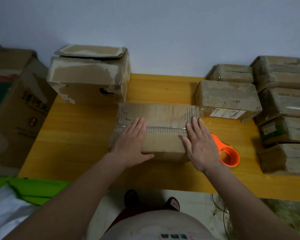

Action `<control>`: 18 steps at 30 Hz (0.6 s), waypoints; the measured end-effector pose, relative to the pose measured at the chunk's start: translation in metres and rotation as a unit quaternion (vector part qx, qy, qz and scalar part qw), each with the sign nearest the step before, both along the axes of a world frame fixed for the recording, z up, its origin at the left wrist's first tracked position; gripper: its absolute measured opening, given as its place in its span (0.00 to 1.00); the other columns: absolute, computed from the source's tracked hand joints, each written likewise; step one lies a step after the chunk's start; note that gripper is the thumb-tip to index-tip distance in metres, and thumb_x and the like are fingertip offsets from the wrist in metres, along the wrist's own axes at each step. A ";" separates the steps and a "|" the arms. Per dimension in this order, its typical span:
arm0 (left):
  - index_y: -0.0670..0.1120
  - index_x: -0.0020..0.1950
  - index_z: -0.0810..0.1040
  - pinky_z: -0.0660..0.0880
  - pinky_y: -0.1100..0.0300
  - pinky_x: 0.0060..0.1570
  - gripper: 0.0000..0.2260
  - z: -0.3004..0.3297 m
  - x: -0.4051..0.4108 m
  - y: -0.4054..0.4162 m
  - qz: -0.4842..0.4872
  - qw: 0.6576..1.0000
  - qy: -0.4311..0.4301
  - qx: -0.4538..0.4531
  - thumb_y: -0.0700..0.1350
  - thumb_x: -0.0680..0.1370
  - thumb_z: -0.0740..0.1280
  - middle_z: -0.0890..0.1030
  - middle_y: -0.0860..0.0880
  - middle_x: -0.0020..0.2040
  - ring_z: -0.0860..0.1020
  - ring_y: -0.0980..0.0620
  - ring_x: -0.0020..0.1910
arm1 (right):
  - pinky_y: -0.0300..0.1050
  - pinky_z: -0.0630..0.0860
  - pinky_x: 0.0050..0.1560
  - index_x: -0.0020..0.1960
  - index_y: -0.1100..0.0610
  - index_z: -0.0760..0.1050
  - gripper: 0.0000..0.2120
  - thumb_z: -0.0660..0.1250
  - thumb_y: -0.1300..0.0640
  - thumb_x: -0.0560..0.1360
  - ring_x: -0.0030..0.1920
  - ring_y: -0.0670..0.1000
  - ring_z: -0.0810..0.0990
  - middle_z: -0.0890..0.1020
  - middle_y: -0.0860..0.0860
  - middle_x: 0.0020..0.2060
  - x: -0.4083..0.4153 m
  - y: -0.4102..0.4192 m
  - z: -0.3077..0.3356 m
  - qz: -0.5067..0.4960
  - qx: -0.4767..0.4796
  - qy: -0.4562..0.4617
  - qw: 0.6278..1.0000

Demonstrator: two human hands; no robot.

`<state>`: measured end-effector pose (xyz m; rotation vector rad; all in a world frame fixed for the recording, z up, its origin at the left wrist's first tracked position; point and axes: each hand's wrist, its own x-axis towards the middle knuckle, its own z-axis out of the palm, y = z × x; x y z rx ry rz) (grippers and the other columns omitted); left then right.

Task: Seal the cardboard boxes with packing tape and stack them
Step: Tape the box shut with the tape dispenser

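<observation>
The person's arms were bare from the lower edge of the view to the wrists, with no sleeves, watch or rings showing on the left hand [131,144] or the right hand [202,148]. A pale shirt [156,226] with small dark printed marks covered the belly. Dark red shorts [128,213] showed just beyond it, and dark open-toed sandals [172,203] were on the feet.

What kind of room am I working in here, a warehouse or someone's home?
Probably a home or small informal packing corner, not a warehouse: a plain painted wall, one yellow wooden table crowded with worn, reused cardboard boxes, and an orange tape dispenser beside the right hand.
</observation>
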<state>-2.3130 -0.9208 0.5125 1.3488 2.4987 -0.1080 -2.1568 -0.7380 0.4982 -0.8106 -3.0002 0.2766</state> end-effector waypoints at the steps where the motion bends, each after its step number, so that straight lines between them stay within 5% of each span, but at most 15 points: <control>1: 0.44 0.78 0.33 0.31 0.54 0.71 0.51 0.001 -0.004 -0.007 0.009 1.000 0.002 -0.003 0.72 0.73 0.58 0.32 0.48 0.78 0.32 0.50 0.76 | 0.45 0.41 0.75 0.77 0.57 0.55 0.36 0.34 0.38 0.76 0.76 0.49 0.41 0.50 0.53 0.77 0.000 -0.001 0.001 0.000 0.001 -0.002 1.000; 10: 0.39 0.74 0.28 0.32 0.47 0.73 0.63 0.000 -0.002 -0.025 0.171 0.985 0.007 -0.017 0.76 0.65 0.63 0.27 0.39 0.74 0.29 0.40 0.74 | 0.49 0.40 0.76 0.77 0.59 0.51 0.41 0.26 0.38 0.74 0.77 0.52 0.41 0.48 0.55 0.77 -0.006 -0.013 0.006 -0.020 0.054 -0.064 0.996; 14: 0.49 0.78 0.34 0.30 0.51 0.72 0.46 -0.003 0.000 -0.029 0.031 0.999 0.032 0.030 0.69 0.75 0.59 0.34 0.46 0.78 0.33 0.46 0.76 | 0.49 0.45 0.75 0.76 0.61 0.53 0.43 0.22 0.38 0.74 0.77 0.54 0.50 0.55 0.57 0.76 -0.024 -0.054 0.012 0.035 0.042 -0.033 0.998; 18: 0.52 0.78 0.37 0.33 0.51 0.75 0.38 -0.006 -0.006 -0.031 -0.029 0.998 0.037 0.031 0.66 0.78 0.54 0.38 0.51 0.79 0.35 0.48 0.77 | 0.42 0.39 0.74 0.77 0.58 0.50 0.39 0.27 0.38 0.74 0.77 0.49 0.47 0.53 0.53 0.77 -0.055 -0.095 0.013 0.133 -0.057 -0.023 0.989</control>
